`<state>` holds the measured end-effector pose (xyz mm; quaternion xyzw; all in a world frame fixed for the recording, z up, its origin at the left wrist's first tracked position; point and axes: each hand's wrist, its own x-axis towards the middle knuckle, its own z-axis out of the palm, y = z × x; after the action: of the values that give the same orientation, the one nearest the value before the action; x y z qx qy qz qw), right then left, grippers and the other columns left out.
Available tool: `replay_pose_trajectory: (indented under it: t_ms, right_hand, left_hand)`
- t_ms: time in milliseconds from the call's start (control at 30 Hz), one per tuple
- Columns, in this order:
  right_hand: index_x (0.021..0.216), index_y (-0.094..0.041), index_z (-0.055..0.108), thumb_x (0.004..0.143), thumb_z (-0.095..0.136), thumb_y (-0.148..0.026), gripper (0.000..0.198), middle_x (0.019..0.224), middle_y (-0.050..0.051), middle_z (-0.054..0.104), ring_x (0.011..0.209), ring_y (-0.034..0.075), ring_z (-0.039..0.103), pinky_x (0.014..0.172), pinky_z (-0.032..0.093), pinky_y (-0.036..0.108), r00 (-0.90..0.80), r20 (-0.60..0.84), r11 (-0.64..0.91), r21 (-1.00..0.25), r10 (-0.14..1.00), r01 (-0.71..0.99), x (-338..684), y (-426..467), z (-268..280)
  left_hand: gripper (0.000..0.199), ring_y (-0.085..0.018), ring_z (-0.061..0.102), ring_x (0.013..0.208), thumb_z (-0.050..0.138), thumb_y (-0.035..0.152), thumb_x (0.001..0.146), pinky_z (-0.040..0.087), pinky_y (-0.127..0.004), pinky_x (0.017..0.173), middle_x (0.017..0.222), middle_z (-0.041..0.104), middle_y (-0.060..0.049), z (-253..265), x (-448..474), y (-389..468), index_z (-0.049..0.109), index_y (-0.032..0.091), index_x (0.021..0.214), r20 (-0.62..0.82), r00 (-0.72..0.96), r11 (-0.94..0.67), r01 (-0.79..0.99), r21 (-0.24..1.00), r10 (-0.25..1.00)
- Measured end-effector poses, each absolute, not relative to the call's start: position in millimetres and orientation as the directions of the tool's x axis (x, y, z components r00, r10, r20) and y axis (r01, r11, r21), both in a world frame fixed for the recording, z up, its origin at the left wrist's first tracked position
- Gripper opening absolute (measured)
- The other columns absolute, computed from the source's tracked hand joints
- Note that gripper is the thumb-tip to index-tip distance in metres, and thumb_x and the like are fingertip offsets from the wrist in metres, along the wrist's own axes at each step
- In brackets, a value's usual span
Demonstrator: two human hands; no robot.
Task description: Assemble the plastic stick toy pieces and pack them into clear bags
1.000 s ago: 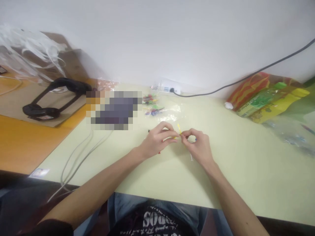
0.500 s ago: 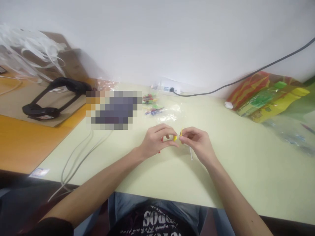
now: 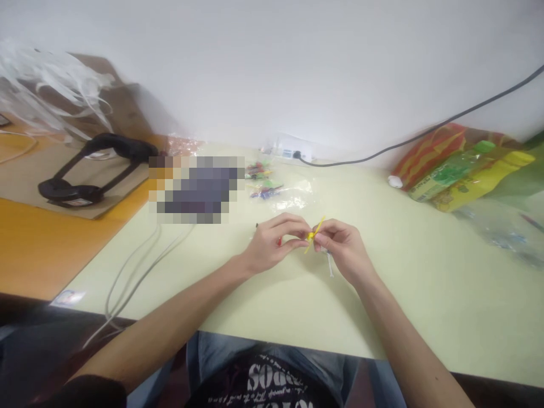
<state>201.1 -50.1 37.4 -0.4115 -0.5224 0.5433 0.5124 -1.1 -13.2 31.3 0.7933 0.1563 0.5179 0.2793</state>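
Your left hand point(image 3: 274, 243) and right hand point(image 3: 345, 247) pinched the yellow piece point(image 3: 319, 225) between them, over the desk point(image 3: 293, 306). A white stick point(image 3: 330, 266) showed beside your right hand; colourful pieces point(image 3: 267, 191) lay farther left.

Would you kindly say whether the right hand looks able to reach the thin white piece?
Probably yes: the thin white piece shows beside the right hand, nothing visibly between, though the hand holds a yellow piece.
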Motion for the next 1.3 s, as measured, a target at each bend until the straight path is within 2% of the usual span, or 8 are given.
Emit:
replay_pose_trajectory:
  t_ms: [133, 367, 533, 733, 1300]
  right_hand:
    - [0.085, -0.022, 0.073, 0.082, 0.083, -0.033, 0.015, 0.068, -0.001, 0.065, 0.063, 0.013, 0.058, 0.065, 0.045, 0.029, -0.155, 0.086, 0.051, -0.974, 0.984, -0.220, 203.3, -49.2, 34.5]
    - [0.086, -0.022, 0.075, 0.084, 0.082, -0.033, 0.013, 0.078, 0.002, 0.067, 0.073, 0.016, 0.061, 0.071, 0.048, 0.031, -0.217, 0.099, 0.059, -0.981, 0.971, -0.183, 203.6, -49.2, 36.7]
    - [0.085, -0.023, 0.075, 0.083, 0.083, -0.032, 0.013, 0.087, 0.003, 0.068, 0.074, 0.015, 0.062, 0.073, 0.050, 0.032, -0.228, 0.100, 0.046, -0.972, 0.968, -0.231, 204.0, -49.6, 38.5]
    - [0.086, -0.023, 0.075, 0.082, 0.083, -0.032, 0.012, 0.090, 0.004, 0.068, 0.079, 0.016, 0.063, 0.076, 0.053, 0.033, -0.256, 0.107, 0.043, -0.970, 0.961, -0.241, 204.1, -49.8, 38.1]
    - [0.080, -0.021, 0.064, 0.084, 0.082, -0.029, 0.021, 0.077, 0.000, 0.068, 0.067, 0.013, 0.061, 0.068, 0.048, 0.029, -0.297, 0.111, 0.021, -0.957, 0.948, -0.288, 199.5, -51.5, 36.2]
  left_hand:
    - [0.018, -0.018, 0.072, 0.095, 0.070, 0.019, 0.094, 0.066, -0.031, 0.080, 0.106, 0.071, -0.010, 31.9, 0.4, -14.6, 0.073, 0.017, 0.111, 0.710, 0.426, -0.768, -0.055, 0.639, 0.560]
    - [0.015, -0.018, 0.072, 0.092, 0.077, 0.022, 0.089, 0.062, -0.034, 0.086, 0.098, 0.076, -0.007, 32.3, 1.1, -17.0, 0.075, 0.019, 0.104, 0.629, 0.415, -0.677, -0.042, 0.735, 0.657]
    - [0.015, -0.016, 0.072, 0.091, 0.076, 0.019, 0.089, 0.062, -0.032, 0.085, 0.099, 0.074, -0.008, 30.1, 2.8, -19.5, 0.075, 0.018, 0.104, 0.556, 0.405, -0.556, -0.131, 0.821, 0.726]
    - [0.018, -0.016, 0.071, 0.093, 0.077, 0.018, 0.087, 0.063, -0.031, 0.088, 0.102, 0.072, -0.008, 30.5, 5.4, -19.8, 0.075, 0.017, 0.105, 0.493, 0.382, -0.438, -0.225, 0.870, 0.782]
    - [0.017, -0.018, 0.071, 0.094, 0.078, 0.024, 0.088, 0.061, -0.033, 0.087, 0.101, 0.075, -0.009, 32.8, 0.4, -17.4, 0.076, 0.017, 0.103, 0.468, 0.445, -0.436, -0.179, 0.882, 0.764]
